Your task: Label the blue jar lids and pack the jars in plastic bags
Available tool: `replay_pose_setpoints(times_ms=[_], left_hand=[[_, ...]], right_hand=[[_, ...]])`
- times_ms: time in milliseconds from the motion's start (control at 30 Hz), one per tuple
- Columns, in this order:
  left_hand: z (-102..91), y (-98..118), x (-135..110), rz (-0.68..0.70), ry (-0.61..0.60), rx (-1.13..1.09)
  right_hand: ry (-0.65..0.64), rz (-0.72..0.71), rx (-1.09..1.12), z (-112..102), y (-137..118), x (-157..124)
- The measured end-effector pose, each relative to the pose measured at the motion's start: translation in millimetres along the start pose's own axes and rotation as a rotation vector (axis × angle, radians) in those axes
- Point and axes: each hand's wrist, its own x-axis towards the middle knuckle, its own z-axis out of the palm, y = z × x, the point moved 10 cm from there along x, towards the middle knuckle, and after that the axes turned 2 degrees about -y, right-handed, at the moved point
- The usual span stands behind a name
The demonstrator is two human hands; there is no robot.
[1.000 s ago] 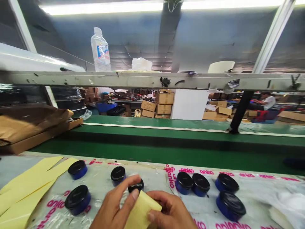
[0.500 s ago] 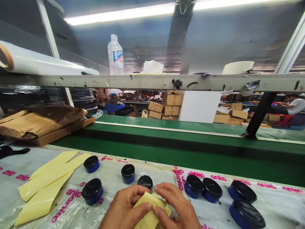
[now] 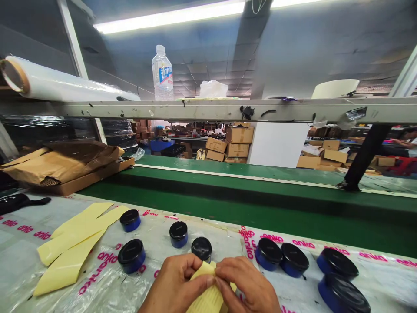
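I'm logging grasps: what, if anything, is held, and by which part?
Yellow paper, held near its upper end by the left hand and right hand.

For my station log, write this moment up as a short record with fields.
Left hand: the left hand grips yellow paper
Right hand: the right hand pinches the same paper
Round pieces: eight black-topped blue pieces, four left or centre, four right
Left side: overlapping yellow strips
Surface: plastic-covered worktop, pink lettering
Shelf: clear bottle, plastic roll

The left grip [image 3: 177, 282] and right grip [image 3: 249, 282] are bare (the left thumb [image 3: 201, 285] round-tipped).
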Motion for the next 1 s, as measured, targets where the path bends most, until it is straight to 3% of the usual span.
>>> replay_pose_setpoints(times_ms=[200, 500, 667, 900, 1000], left_hand=[[1.9, 11.2, -1.8, 0.057, 0.009, 0.155], [5.2, 30.7, -10.8, 0.093, 0.021, 0.767], [6.1, 30.8, -15.9, 0.035, -0.046, 0.943], [8.3, 20.1, -17.7, -0.023, -0.127, 1.033], [6.5, 17.1, -17.3, -0.002, -0.115, 1.000]], right_hand=[[0.018, 0.117, 0.035, 4.2, 5.3, -4.8], [0.038, 0.229, 0.181, 17.9, 15.9, -17.8], [0.031, 0.250, 0.214, 26.9, 17.5, -25.5], [-0.035, 0.450, 0.393, 39.6, 24.0, -28.7], [-0.013, 0.697, 0.571, 38.3, 40.7, -34.3]])
